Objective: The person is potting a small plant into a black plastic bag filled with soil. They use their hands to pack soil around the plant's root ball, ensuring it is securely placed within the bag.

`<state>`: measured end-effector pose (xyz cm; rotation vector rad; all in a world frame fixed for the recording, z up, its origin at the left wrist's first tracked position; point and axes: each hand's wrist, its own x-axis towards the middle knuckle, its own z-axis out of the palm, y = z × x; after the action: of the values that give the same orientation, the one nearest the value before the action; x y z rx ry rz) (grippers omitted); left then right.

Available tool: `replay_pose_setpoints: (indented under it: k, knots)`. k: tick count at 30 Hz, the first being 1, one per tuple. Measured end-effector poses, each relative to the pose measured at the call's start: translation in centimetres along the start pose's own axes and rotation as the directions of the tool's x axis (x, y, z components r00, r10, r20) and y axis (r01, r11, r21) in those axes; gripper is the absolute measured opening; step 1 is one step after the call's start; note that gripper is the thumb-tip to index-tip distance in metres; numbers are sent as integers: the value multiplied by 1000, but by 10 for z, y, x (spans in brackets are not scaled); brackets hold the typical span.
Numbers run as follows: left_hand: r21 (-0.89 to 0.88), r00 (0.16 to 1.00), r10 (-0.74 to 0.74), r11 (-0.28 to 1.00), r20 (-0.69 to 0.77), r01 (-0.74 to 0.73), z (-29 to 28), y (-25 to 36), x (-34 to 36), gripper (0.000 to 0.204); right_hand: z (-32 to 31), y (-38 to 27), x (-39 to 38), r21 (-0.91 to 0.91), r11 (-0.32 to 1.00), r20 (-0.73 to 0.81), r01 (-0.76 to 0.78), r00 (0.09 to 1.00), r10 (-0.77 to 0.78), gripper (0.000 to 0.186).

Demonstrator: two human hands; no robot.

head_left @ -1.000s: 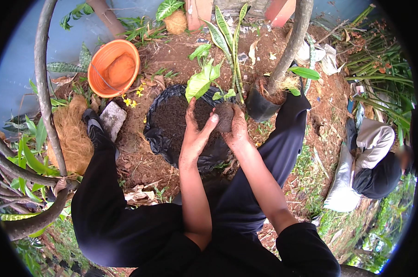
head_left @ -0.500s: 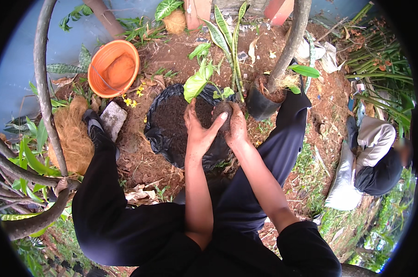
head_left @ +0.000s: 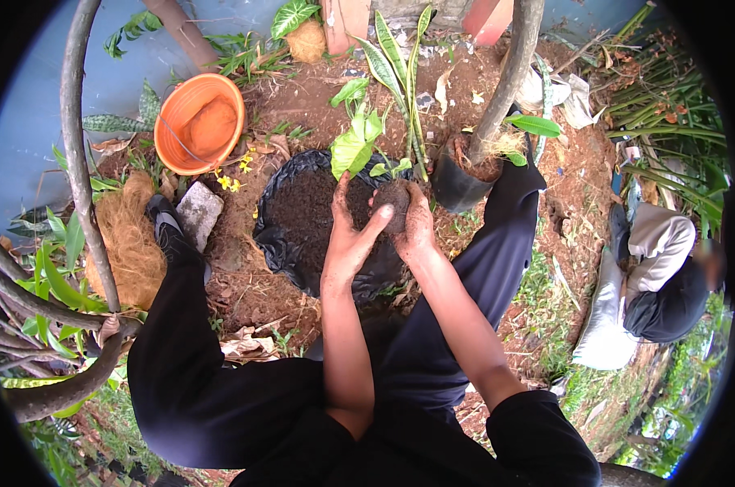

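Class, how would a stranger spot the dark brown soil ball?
Find the central open black plastic bag. Over its right side, between the bare left hand and right hand, is the dark brown soil ball. It's one rounded lump, unlike the bag's loose dark soil.

Soil ball (head_left: 397,197), ctr of frame, partly hidden by L hand (head_left: 348,242) & R hand (head_left: 417,226); co-worker's head (head_left: 710,265), far R, blurred; trunk (head_left: 510,77), upper R, cut off by top edge.
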<state>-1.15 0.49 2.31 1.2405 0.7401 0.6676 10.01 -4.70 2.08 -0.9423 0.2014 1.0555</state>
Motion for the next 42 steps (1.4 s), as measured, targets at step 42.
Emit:
replay_pose_setpoints:
  k: [42]
  knots:
    - [-198, 986, -166, 966, 6, 164, 2, 18, -3, 81, -1, -5, -13, 68, 997, 293, -36, 956, 15, 34]
